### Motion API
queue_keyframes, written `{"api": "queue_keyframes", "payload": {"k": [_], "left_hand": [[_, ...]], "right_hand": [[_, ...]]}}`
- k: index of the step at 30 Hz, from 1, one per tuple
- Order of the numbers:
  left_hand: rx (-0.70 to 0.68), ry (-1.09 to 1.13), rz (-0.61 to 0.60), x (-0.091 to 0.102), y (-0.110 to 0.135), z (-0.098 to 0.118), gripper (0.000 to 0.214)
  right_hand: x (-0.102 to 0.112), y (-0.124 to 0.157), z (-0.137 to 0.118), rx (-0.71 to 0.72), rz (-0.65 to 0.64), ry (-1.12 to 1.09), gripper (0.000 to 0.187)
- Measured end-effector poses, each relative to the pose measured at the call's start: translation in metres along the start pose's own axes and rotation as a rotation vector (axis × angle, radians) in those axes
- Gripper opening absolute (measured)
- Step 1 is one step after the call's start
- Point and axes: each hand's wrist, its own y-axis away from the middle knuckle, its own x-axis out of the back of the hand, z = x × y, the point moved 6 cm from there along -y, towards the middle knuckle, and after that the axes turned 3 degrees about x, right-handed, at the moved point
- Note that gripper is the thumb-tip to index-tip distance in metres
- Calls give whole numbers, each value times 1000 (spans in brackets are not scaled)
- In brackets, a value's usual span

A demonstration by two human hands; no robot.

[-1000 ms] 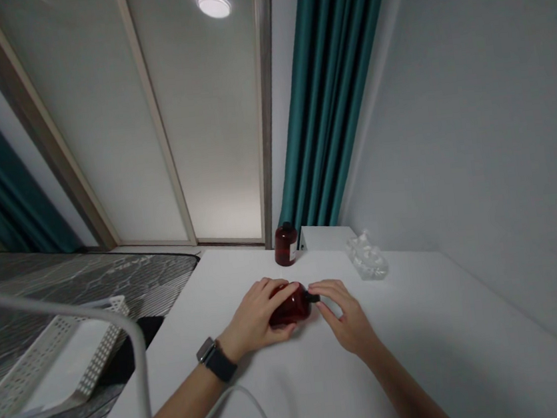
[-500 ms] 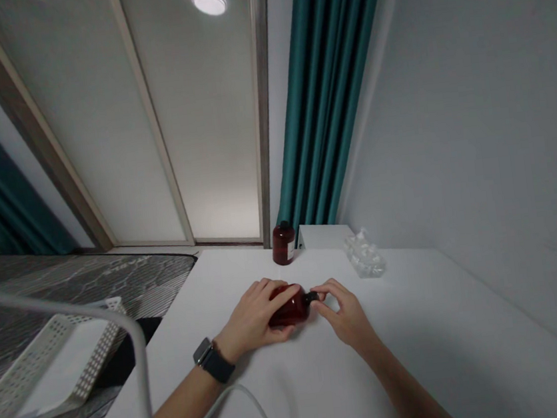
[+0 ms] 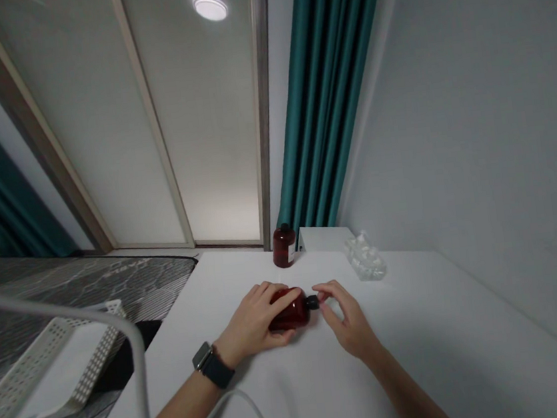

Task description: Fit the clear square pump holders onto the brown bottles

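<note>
A dark red bottle [image 3: 293,310] lies on its side on the white table [image 3: 426,353], its black cap [image 3: 312,302] pointing right. My left hand [image 3: 256,322], with a dark watch on the wrist, is wrapped over the bottle's body. My right hand [image 3: 345,315] is just right of the cap, its thumb and fingers pinched at the cap. A second dark red bottle [image 3: 283,246] stands upright at the back of the table.
A white box [image 3: 322,237] and a crumpled clear plastic bag [image 3: 365,259] sit at the back by the teal curtain [image 3: 331,95]. A white perforated basket [image 3: 49,362] and a white tube [image 3: 125,361] are at the left. A grey wall runs along the right.
The bottle and both hands stay in the same spot. My right fingers have shifted slightly at the cap.
</note>
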Motion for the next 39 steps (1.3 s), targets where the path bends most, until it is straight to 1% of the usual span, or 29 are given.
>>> {"api": "queue_keyframes", "payload": {"k": [2,5,7,11,15,16,17,19,20,22,24,28,31,32,34,35,36,37,39], "left_hand": [[5,10,6,0,-1,-1,81],[7,15,11,-1,-1,-1,81],[5,15,8,-1,-1,-1,81],[4,5,-7,0,-2,0,80],[-5,-2,-1,1,-1,1,79],[-3,-1,5,1,-1,0,78],[1,0,8,1,-1,-1,78],[6,3,10,0,-1,-1,78],[7,4,9,0,-1,-1,78],[12,9,5,0,-1,-1,79],[20,15,1,0,-2,-1,80],[27,22,-3,2,-2,0,79],[8,4,-24,1,-1,1,79],[3,-2,-30,0,-1,1,79],[3,-7,-29,0,-1,1,79],[7,-6,-27,-1,0,1,80],[10,-4,-25,-1,0,0,80],[12,-1,-25,-1,0,0,80],[12,4,-27,-1,0,-1,80]], "right_hand": [[-4,0,-3,7,-40,-5,28],[-8,0,-3,-3,-52,0,26],[-9,0,0,-23,-48,4,23],[-8,0,5,-51,-30,22,9],[-4,0,8,-43,20,36,28],[-2,0,9,-46,36,40,30],[-1,0,9,-48,50,42,28],[0,0,8,-43,62,31,17],[0,1,6,-33,57,20,14],[-3,0,1,-10,19,0,27],[-6,0,-4,2,-23,1,34],[-9,-1,-3,-20,-43,13,25],[-9,-1,6,-48,-37,42,9],[-9,0,8,-54,-31,56,15],[-7,1,11,-53,-12,79,34],[-5,1,12,-48,1,89,38],[-3,1,12,-47,16,95,38],[-2,1,11,-46,30,97,34],[-1,1,8,-41,28,82,17]]}}
